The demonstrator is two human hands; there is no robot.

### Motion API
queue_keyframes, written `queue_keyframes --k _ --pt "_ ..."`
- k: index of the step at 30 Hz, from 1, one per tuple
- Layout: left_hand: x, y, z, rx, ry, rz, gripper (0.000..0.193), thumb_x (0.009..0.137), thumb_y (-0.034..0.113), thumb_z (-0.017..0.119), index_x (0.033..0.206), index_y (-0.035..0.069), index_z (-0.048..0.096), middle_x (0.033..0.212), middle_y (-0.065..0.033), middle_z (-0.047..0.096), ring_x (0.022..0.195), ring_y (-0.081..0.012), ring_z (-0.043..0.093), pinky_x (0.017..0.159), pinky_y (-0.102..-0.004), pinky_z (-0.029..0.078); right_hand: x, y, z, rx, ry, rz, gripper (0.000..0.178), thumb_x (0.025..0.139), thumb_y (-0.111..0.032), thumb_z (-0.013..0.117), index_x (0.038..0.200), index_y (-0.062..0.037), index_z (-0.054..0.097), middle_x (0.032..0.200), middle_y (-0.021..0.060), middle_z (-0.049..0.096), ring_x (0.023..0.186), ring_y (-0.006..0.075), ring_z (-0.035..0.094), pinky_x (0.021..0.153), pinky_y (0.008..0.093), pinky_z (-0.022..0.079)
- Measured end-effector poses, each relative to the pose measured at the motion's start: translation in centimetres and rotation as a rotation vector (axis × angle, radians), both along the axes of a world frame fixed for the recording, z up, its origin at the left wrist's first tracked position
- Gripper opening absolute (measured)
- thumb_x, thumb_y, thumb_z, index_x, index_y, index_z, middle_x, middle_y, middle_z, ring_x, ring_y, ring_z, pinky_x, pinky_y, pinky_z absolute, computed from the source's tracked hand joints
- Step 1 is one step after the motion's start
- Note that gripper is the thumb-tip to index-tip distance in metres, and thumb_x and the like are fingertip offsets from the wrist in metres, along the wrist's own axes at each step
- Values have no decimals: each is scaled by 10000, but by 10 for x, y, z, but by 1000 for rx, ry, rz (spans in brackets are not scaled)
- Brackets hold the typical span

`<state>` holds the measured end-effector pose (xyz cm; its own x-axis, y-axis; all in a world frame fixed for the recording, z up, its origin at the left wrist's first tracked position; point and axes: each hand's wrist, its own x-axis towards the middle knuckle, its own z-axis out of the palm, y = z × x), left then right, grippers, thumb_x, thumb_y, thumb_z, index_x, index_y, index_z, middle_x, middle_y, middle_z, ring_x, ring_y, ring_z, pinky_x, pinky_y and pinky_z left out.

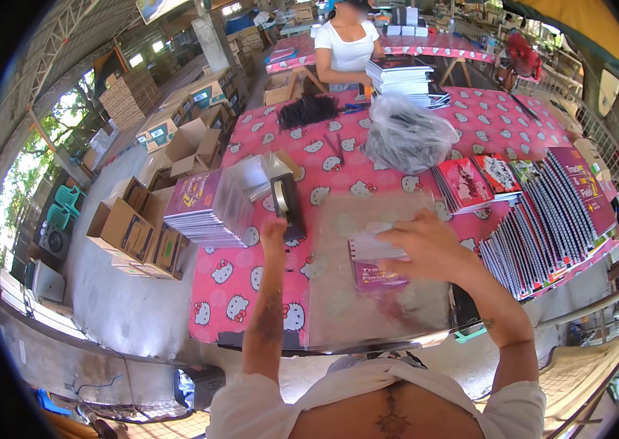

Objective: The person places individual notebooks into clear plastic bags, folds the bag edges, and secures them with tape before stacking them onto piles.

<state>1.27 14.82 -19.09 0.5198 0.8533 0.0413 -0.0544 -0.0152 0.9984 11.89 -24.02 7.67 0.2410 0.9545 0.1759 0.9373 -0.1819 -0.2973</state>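
A purple notebook [371,272] in clear plastic lies on a transparent sheet [331,307] at the front of the table. Over its upper right part is my right hand [430,249], fingers spread and bent, some tips at the plastic's top edge. My left hand [274,233] is closed beside a black tape dispenser [293,219]; what its fingers pinch, if anything, is too small to make out. Left of the dispenser stands a stack of purple spiral notebooks [207,212], with clear plastic sleeves [251,175] next to it.
Many spiral notebooks [543,219] fill the table's right side, beside red-covered ones [463,183]. Farther back are a crumpled plastic bag [408,135], scissors [335,146], a black pile [308,112] and a notebook stack [401,80]. A person [346,51] stands opposite. Cartons [130,219] sit left.
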Motion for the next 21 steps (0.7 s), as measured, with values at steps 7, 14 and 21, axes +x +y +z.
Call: queue_keyframes --k 7,14,21 --pt "-34 -1 38 922 880 160 111 819 105 687 902 35 708 712 -44 683 673 -153 655 609 -313 527 -34 24 -4 277 -43 -42 409 835 -358 708 1129 -90 613 1014 128 675 936 323 638 860 467 452" --pt "-35 -78 131 330 -74 -563 110 927 66 635 1016 15 675 838 -31 682 792 -102 642 689 -268 516 -53 25 4 135 -38 -236 375 794 -378 738 1021 -91 653 919 77 685 844 328 660 769 439 496" --pt "-14 -116 169 282 -254 -851 236 947 122 649 1163 28 633 879 -4 622 843 -105 591 799 -252 497 -39 43 -3 239 -244 -220 481 793 -391 740 1181 -115 669 981 94 726 825 300 689 756 413 516"
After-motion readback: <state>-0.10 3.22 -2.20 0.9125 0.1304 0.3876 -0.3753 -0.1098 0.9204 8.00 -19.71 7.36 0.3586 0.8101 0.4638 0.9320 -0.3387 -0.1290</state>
